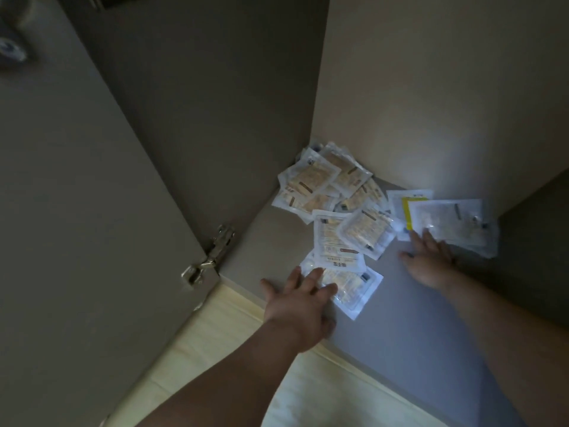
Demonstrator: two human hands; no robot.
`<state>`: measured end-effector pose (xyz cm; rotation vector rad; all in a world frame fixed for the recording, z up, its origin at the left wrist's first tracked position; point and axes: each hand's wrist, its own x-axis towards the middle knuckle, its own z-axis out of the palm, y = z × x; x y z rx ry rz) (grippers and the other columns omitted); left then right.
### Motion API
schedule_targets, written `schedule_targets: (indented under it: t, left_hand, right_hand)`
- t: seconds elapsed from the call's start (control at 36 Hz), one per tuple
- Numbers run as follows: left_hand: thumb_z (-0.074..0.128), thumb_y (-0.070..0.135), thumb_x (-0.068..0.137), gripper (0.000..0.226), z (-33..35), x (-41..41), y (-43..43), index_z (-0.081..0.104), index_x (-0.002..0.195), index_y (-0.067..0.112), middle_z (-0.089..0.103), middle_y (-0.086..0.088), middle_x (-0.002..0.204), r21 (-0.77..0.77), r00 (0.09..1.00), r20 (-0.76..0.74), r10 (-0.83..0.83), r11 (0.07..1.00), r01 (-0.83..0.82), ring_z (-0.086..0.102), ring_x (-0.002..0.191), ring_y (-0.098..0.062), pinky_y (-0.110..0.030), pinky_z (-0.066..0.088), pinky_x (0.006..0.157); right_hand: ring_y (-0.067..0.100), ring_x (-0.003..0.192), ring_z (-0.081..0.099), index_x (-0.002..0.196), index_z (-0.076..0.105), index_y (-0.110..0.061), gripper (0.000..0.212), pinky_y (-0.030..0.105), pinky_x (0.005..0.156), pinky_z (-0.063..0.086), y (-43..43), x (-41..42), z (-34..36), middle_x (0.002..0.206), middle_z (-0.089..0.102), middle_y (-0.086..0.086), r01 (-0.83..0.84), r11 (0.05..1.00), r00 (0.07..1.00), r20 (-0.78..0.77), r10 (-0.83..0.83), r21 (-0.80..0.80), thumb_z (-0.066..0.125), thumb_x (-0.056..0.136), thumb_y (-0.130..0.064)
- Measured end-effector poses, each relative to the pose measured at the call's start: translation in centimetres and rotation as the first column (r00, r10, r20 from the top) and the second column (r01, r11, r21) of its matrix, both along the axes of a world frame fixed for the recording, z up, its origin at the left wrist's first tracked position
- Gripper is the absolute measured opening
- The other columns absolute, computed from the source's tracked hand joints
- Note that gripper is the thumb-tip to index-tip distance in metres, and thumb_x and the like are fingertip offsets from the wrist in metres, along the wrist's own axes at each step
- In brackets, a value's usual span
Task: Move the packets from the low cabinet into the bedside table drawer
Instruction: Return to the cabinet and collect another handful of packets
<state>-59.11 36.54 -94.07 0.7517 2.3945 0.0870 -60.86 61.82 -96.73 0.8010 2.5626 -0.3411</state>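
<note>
Several clear plastic packets with tan contents lie in a heap [332, 183] in the far left corner of the low cabinet's floor [409, 318]. One packet [354, 288] lies nearest the front, and my left hand [300, 300] rests flat on its left edge, fingers spread. A pile of larger pale packets, one with a yellow stripe [446, 220], sits to the right. My right hand [429, 257] lies flat with its fingertips on the front edge of that pile. Neither hand grips anything.
The cabinet door [77, 226] stands open on the left, with a metal hinge [209, 257] at the corner. Cabinet walls [431, 103] close in behind the packets. A dark panel [535, 257] bounds the right side. Pale wood floor [292, 380] lies below the cabinet edge.
</note>
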Motion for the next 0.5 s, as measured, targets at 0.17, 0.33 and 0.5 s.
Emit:
schedule_targets:
  t: [0.17,0.33,0.5]
  left_hand:
    - [0.033,0.048,0.096,0.058,0.0,-0.2,-1.6,0.009,0.148,0.039,-0.009,0.009,0.159,-0.054,0.99,-0.087,0.11,0.992,-0.115,-0.01,0.145,-0.028,-0.071,-0.002,0.106]
    - [0.034,0.052,0.094,0.056,-0.2,0.1,-3.2,0.026,0.14,0.022,0.011,-0.003,0.156,-0.102,0.943,-0.281,0.176,0.972,-0.211,-0.001,0.145,-0.031,-0.064,0.008,0.108]
    - [0.083,0.05,0.032,0.075,-0.7,-0.2,-3.9,0.056,0.089,0.009,0.056,-0.014,0.081,0.117,0.84,-0.421,0.343,0.938,-0.325,0.057,0.072,-0.033,-0.042,0.05,0.063]
  right_hand:
    - [0.021,0.146,-0.004,0.149,0.002,-0.035,0.062,0.052,0.114,-0.001,-3.8,2.2,1.5,0.158,-0.012,-0.007,-0.136,0.99,0.99,0.043,0.134,0.029,0.028,0.096,-0.053]
    - [0.019,0.146,-0.001,0.149,0.007,-0.036,0.063,0.05,0.113,-0.004,-8.5,5.2,1.8,0.159,-0.004,-0.008,-0.308,0.951,0.951,-0.022,0.309,0.036,0.032,0.094,-0.053]
    - [0.026,0.084,0.065,0.084,0.07,-0.025,0.035,0.032,0.078,0.029,-11.9,6.6,2.0,0.087,0.064,-0.001,-0.339,0.923,0.833,-0.398,0.385,0.184,0.041,0.069,-0.037]
